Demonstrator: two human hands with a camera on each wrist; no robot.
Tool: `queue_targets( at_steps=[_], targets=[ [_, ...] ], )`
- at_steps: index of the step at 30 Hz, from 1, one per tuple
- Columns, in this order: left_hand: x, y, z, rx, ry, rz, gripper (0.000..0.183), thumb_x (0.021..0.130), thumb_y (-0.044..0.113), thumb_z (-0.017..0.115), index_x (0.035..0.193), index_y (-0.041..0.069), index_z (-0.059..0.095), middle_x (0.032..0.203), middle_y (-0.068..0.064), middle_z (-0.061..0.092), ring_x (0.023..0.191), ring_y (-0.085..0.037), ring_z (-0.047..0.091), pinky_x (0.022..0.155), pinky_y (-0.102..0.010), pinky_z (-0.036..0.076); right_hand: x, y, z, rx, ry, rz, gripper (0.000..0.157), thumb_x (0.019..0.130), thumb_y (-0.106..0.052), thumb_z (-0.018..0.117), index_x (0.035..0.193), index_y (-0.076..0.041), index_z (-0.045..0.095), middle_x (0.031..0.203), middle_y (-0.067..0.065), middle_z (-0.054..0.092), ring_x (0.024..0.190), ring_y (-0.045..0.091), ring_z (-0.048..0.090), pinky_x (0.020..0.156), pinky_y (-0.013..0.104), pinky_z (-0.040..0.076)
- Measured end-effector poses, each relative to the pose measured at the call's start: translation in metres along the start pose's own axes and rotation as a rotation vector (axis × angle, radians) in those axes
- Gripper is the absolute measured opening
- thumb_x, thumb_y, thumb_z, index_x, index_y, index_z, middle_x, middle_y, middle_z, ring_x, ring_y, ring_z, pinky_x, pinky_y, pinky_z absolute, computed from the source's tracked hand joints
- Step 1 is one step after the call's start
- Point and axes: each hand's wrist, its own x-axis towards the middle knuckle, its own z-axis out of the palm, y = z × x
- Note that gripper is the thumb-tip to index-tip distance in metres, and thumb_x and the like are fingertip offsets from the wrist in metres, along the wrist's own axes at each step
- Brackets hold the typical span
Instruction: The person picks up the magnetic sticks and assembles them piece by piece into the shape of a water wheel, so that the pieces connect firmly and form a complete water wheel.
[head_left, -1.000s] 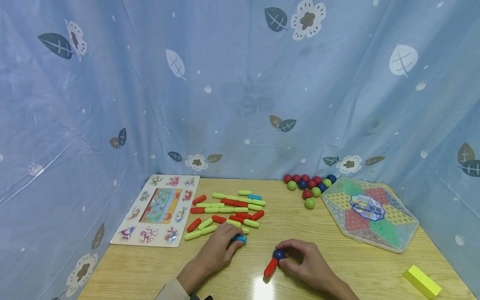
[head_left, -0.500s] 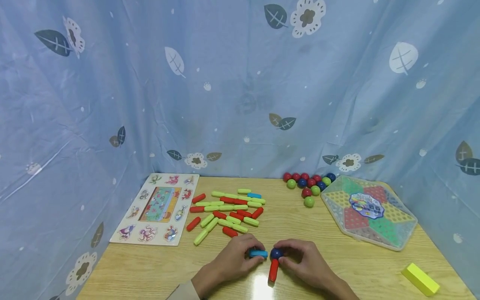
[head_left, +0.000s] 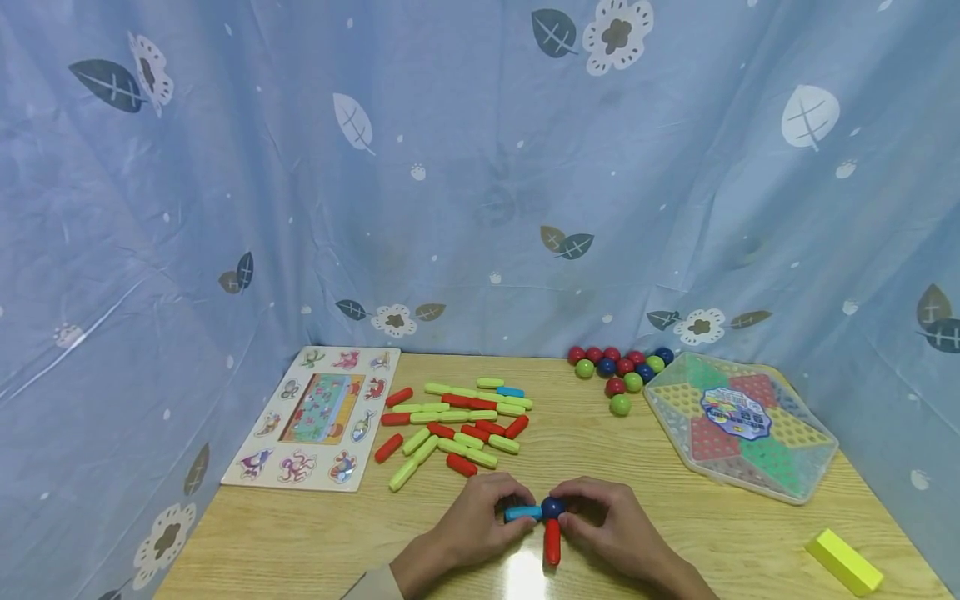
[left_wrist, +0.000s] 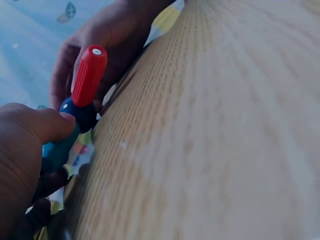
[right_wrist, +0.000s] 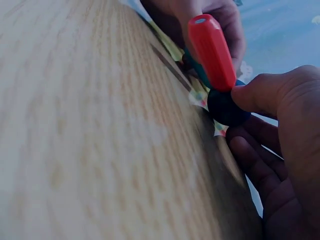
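Near the table's front, my right hand (head_left: 618, 525) pinches a dark blue ball (head_left: 552, 507) between thumb and fingers. A red rod (head_left: 552, 542) joins the ball and points toward me; its pale end face shows in both wrist views. From the left, my left hand (head_left: 480, 517) grips a light blue rod (head_left: 522, 513), whose end touches the ball. In the left wrist view the thumb lies over the joint between the blue rod (left_wrist: 56, 152) and the ball (left_wrist: 82, 115). Whether that rod is fastened or only touching, I cannot tell.
Several red and yellow-green rods (head_left: 457, 417) lie loose behind my left hand. Red, green and blue balls (head_left: 625, 367) cluster at the back. A puzzle board (head_left: 258, 450) lies left, a clear hexagonal game box (head_left: 738, 417) right, and a yellow block (head_left: 843, 562) front right.
My left hand has carried the light blue rod from the loose rods rightward to the ball. The red rod has swung to point straight toward me. My right hand stays put.
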Motion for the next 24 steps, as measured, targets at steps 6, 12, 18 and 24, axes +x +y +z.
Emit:
queue_targets(
  at_steps=[6, 12, 18, 24],
  targets=[
    [-0.001, 0.000, 0.001, -0.016, -0.005, -0.030, 0.014, 0.097, 0.023, 0.086, 0.109, 0.016, 0.081, 0.099, 0.011, 0.077, 0.091, 0.005, 0.064, 0.083, -0.018, 0.055, 0.000, 0.000, -0.002, 0.003, -0.016, 0.036, 0.024, 0.101, -0.026, 0.081, 0.124, -0.026, 0.079, 0.119, -0.010, 0.080, 0.112, 0.009, 0.075, 0.097, 0.026, 0.059],
    [-0.004, -0.004, -0.012, -0.095, -0.057, -0.063, 0.024, 0.098, 0.028, 0.084, 0.118, 0.015, 0.081, 0.108, 0.007, 0.080, 0.098, 0.001, 0.070, 0.091, -0.022, 0.058, 0.000, 0.000, -0.002, 0.018, -0.026, 0.049, 0.024, 0.102, -0.029, 0.080, 0.125, -0.026, 0.079, 0.121, -0.010, 0.080, 0.114, 0.009, 0.075, 0.099, 0.026, 0.059],
    [-0.016, -0.021, -0.048, -0.102, 0.077, -0.028, 0.023, 0.096, 0.014, 0.085, 0.118, 0.010, 0.081, 0.108, -0.003, 0.083, 0.095, -0.009, 0.074, 0.086, -0.031, 0.064, 0.000, 0.001, -0.007, 0.034, -0.079, 0.058, 0.024, 0.103, -0.030, 0.079, 0.127, -0.027, 0.078, 0.122, -0.009, 0.080, 0.117, 0.009, 0.074, 0.102, 0.026, 0.057],
    [-0.026, -0.035, -0.083, -0.023, 0.216, -0.094, 0.022, 0.095, 0.008, 0.085, 0.116, 0.011, 0.082, 0.107, -0.001, 0.083, 0.091, -0.010, 0.075, 0.082, -0.038, 0.065, 0.000, 0.003, -0.016, 0.051, -0.123, 0.044, 0.026, 0.105, -0.028, 0.076, 0.130, -0.021, 0.078, 0.126, -0.007, 0.080, 0.121, 0.009, 0.073, 0.104, 0.024, 0.057]
  ],
)
